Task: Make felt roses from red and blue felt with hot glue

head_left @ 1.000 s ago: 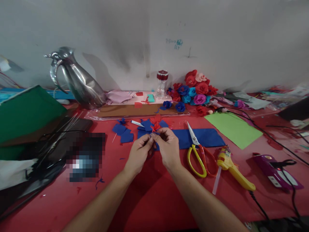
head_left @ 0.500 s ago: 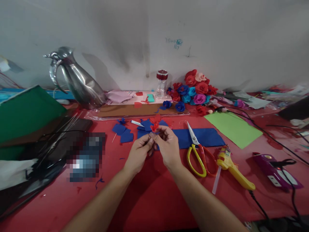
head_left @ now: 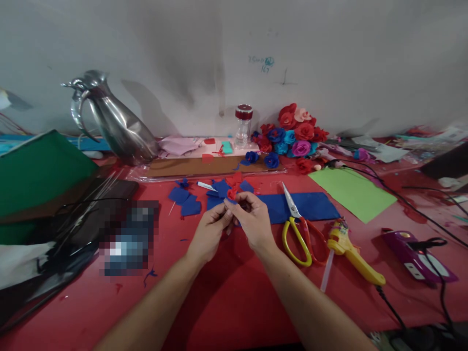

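My left hand (head_left: 210, 231) and my right hand (head_left: 252, 217) meet over the middle of the red table, thumbs and fingertips pinched together. Between them is a small blue paper piece (head_left: 229, 201), mostly covered by the fingers. Just beyond the fingertips shows a crumpled red paper bit (head_left: 231, 193); whether it is held or lies behind, I cannot tell. Cut blue paper petals (head_left: 190, 205) lie to the left of the hands. A folded blue paper strip (head_left: 314, 206) reaches out to the right from beneath them, with open-bladed scissors (head_left: 298, 229) resting across it.
On the right lie a yellow glue gun (head_left: 353, 253), a purple power strip (head_left: 417, 256) with cords, and a green paper sheet (head_left: 353, 192). Paper roses (head_left: 302, 131), a glass jar (head_left: 243, 126) and a steel jug (head_left: 117, 122) stand at the back. A blurred dark object (head_left: 131, 239) is at left.
The fingers have shifted slightly around the blue piece, and a little more of it shows at the fingertips. The whole view has moved very slightly; other things lie as before.
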